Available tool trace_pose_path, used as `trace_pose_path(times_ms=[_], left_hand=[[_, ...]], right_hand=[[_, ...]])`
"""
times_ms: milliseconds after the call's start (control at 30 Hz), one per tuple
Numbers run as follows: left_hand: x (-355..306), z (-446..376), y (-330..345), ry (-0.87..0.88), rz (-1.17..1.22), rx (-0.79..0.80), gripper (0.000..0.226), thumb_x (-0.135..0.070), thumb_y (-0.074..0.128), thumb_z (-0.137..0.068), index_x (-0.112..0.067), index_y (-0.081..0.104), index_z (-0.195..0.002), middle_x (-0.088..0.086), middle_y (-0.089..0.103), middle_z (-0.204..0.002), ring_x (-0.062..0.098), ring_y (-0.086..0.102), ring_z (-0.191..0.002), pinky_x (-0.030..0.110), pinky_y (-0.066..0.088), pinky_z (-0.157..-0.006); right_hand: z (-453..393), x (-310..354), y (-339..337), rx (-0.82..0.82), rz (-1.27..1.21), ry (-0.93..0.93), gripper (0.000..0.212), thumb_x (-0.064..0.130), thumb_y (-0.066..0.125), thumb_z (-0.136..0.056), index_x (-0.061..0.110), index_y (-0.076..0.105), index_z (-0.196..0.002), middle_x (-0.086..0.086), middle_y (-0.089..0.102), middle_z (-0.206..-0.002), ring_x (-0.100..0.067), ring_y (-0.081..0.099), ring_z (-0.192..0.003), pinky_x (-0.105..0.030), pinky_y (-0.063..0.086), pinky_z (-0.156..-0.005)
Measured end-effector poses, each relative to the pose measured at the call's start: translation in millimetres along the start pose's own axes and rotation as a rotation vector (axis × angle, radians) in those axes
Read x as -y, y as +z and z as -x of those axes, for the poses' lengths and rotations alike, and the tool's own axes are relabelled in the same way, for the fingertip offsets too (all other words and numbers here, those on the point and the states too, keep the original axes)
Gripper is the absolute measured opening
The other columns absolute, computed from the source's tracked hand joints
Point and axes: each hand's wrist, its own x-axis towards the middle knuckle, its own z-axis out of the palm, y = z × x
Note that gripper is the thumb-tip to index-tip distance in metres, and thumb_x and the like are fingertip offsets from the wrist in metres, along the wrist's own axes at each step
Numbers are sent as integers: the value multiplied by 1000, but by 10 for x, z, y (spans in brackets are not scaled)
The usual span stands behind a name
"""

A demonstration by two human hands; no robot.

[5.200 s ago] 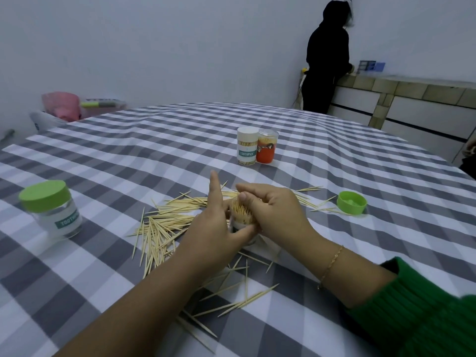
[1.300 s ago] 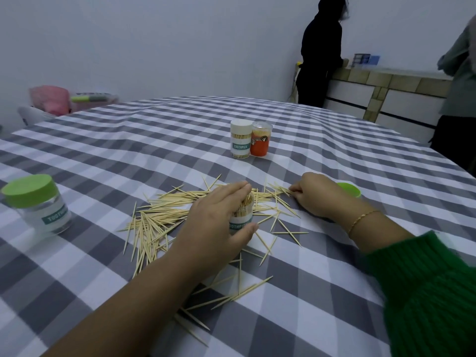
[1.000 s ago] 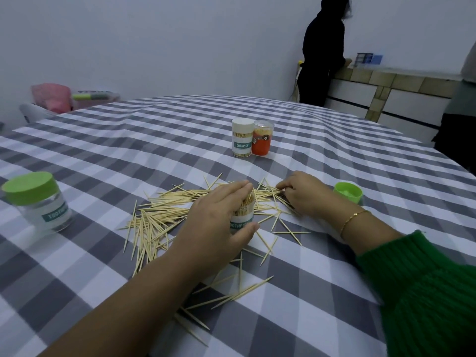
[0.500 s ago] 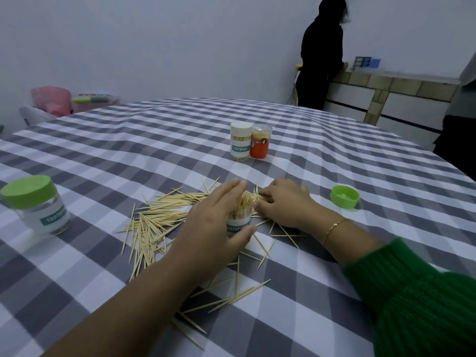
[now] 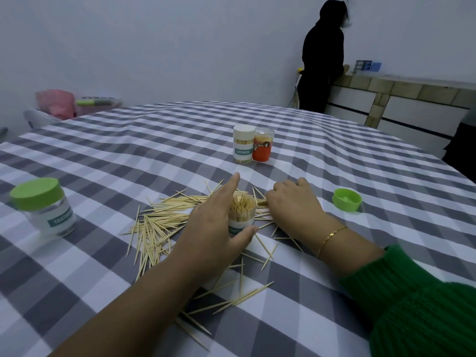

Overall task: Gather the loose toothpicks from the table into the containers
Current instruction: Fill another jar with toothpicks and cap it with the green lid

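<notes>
My left hand [image 5: 213, 228] grips an open clear toothpick container [image 5: 241, 215] that stands upright on the checked tablecloth, packed with toothpicks. Loose toothpicks [image 5: 159, 222] lie scattered to its left, behind it and in front of it. My right hand [image 5: 293, 202] rests just right of the container with fingers curled down onto loose toothpicks; what the fingers hold is hidden. The container's green lid [image 5: 347, 199] lies upside down farther right.
A closed clear jar with a green lid [image 5: 42, 206] stands at the left. A white-capped toothpick tube [image 5: 243, 144] and an orange container [image 5: 262, 148] stand together farther back. A person in black [image 5: 322, 55] stands by a counter beyond the table.
My right hand has slid left from beside the green lid to the toothpicks right next to the container. My left hand has kept hold of the container throughout.
</notes>
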Motion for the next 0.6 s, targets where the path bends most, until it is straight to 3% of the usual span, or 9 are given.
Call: trace_pose_path(times_ms=[233,367,467,600], left_hand=[[20,-2,-6,-40,29,7,93,-37,67,-83,-36,-1,-147,-18,31,-149,4,30,-131,22,20,-105],[33,-18,13,-54,45,4,94,-38,68,-83,-35,1,-148,-18,33,-148,5,32,-131,26,22,-107],[44,-27,21,-61,48,1,94,-38,68,-82,-34,1,-149,-18,34,-147,5,34,-130,25,23,-106],[64,-31,29,-70,61,-3,95,-39,68,-82,-36,1,-149,-18,36,-146,8,36,-129,29,28,-106]], right_hand=[[39,-101,-56,-7,-86,53,22,13,35,-96,18,51,-109,-4,61,-108,-24,51,-103,-37,31,-88],[30,-145,-129,77,-336,106,17,13,35,-98,27,45,-97,-3,63,-100,-21,50,-87,-37,29,-88],[16,-175,-181,153,-569,139,18,19,35,-101,26,51,-97,3,64,-97,-20,55,-91,-37,33,-92],[32,-177,-287,149,-846,128,19,21,38,-101,25,54,-92,12,57,-82,-8,47,-72,-31,35,-76]])
